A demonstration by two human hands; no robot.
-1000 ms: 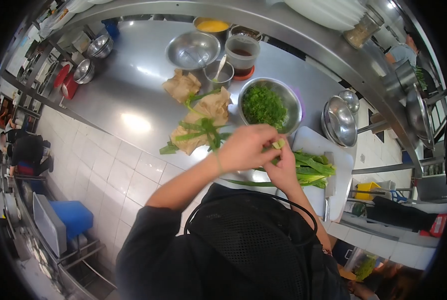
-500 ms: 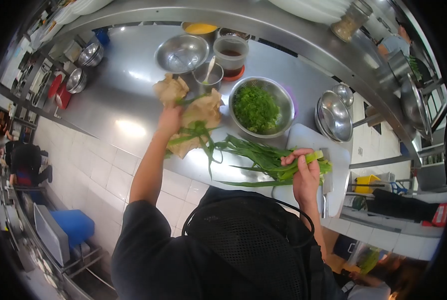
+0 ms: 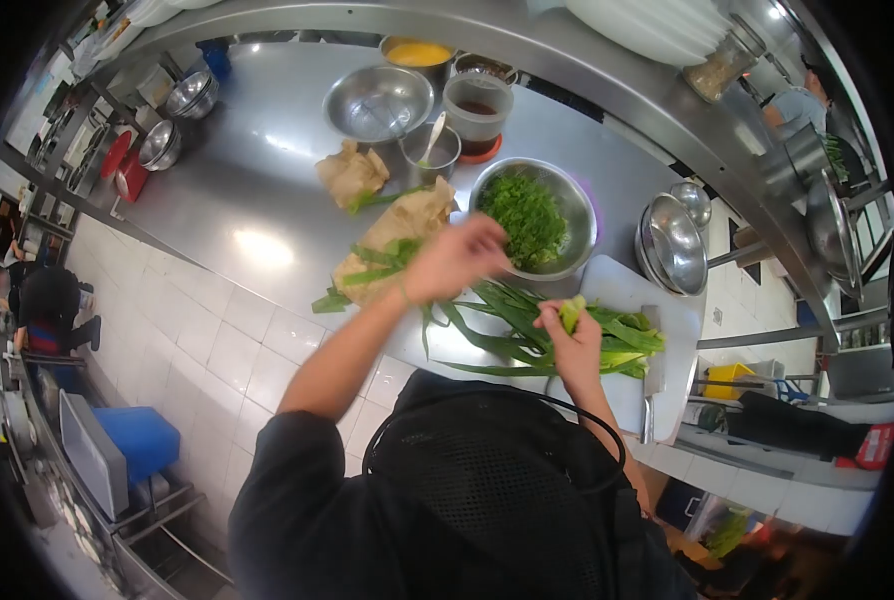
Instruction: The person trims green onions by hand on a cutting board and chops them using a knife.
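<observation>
Long green leafy stalks point(image 3: 507, 335) lie across the white cutting board point(image 3: 617, 275). Over them, my right hand point(image 3: 577, 340) is closed on a short pale-green stalk piece point(image 3: 571, 312). A cleaver point(image 3: 654, 365) rests on the board just right of the stalks. My left hand point(image 3: 459, 262), blurred by motion, is above the leaves, near a metal bowl point(image 3: 589, 230) of chopped greens point(image 3: 522, 215); what its fingers hold, if anything, cannot be made out. Crumpled brown paper point(image 3: 407, 225) with green leaf scraps lies left of it.
Behind are an empty-looking metal bowl point(image 3: 377, 100), a small pot with a spoon point(image 3: 430, 152), a plastic tub of dark liquid point(image 3: 477, 108) and a pot of yellow liquid point(image 3: 419, 54). Stacked bowls point(image 3: 675, 245) stand right. A shelf edge point(image 3: 527, 30) crosses above. A person is far left.
My left hand has moved right, from the brown paper toward the bowl of greens. My right hand has shifted slightly left with the stalk piece. The view has shifted a little.
</observation>
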